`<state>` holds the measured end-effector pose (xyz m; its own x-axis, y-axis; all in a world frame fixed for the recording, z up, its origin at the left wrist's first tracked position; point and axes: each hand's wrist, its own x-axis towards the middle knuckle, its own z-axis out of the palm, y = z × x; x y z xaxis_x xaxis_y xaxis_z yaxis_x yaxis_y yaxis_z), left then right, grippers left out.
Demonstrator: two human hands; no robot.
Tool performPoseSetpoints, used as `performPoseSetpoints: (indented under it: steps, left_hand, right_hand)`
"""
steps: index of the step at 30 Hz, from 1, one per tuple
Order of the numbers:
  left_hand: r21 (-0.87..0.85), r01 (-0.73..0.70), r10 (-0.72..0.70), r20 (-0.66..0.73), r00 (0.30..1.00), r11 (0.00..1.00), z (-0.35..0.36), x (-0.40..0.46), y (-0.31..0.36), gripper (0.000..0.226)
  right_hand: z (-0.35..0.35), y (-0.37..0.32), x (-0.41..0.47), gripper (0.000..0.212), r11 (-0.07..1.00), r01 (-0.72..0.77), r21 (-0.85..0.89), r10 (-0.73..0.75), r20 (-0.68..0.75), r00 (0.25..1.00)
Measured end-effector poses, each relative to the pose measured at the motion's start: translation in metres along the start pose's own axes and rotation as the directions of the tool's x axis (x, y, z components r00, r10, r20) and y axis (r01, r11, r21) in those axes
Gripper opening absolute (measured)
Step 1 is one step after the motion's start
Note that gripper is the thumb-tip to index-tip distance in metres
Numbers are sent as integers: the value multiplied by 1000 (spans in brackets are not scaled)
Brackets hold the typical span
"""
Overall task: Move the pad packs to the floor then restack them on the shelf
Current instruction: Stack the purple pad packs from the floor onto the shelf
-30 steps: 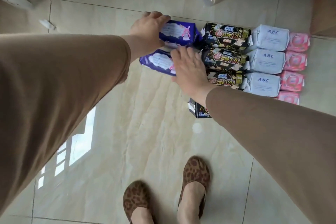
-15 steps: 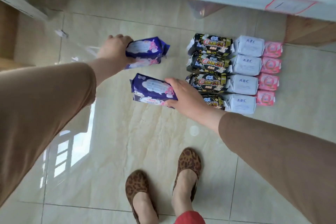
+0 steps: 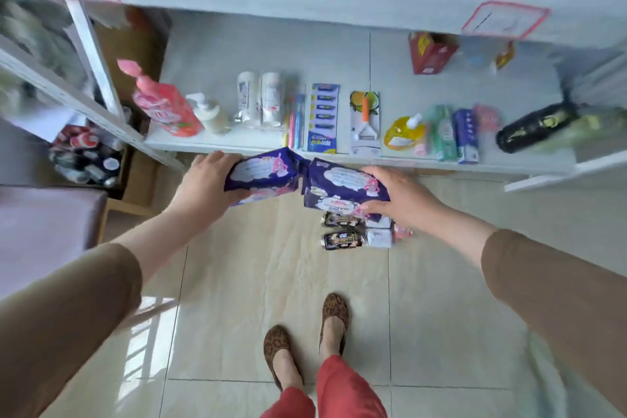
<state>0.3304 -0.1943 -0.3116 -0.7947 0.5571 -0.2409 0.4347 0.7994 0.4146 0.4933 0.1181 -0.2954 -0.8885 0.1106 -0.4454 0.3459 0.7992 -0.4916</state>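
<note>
Purple pad packs [image 3: 342, 185] gripped in both hands [image 3: 207, 185], above white shelf [image 3: 217, 144]

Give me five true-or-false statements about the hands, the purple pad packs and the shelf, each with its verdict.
1. Each hand grips purple pad packs. True: left hand, left purple packs; right hand, right purple packs.
2. Black pad packs lie on the floor. True.
3. The purple packs rest on the shelf. False: they are held in front of its edge.
4. The pink pump bottle stands on the floor. False: it is on the shelf.
5. The left hand is empty. False: it holds packs.
</note>
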Motion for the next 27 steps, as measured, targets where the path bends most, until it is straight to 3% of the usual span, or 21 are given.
performPoseSetpoints:
  steps: [6, 11, 20, 27]
  left_hand:
    - [96, -126, 137, -120, 983, 987, -166, -28, 87, 59]
    - [124, -225, 247, -208, 947, 967, -252, -9, 149, 52]
    - [219, -292, 338, -215, 916, 931, -321, 97, 235, 54]
    - [243, -271, 328, -240, 914, 931, -350, 195, 259, 54]
  right_hand:
    - [-161, -65, -76, 74, 995, 45, -93, -54, -101, 993]
    - [-257, -86, -104, 67, 990, 106, -93, -127, -260, 957]
    - [-371, -53, -70, 64, 986, 127, -103, -156, -357, 921]
    - [-419, -49, -18, 64, 985, 120, -126, -159, -369, 916]
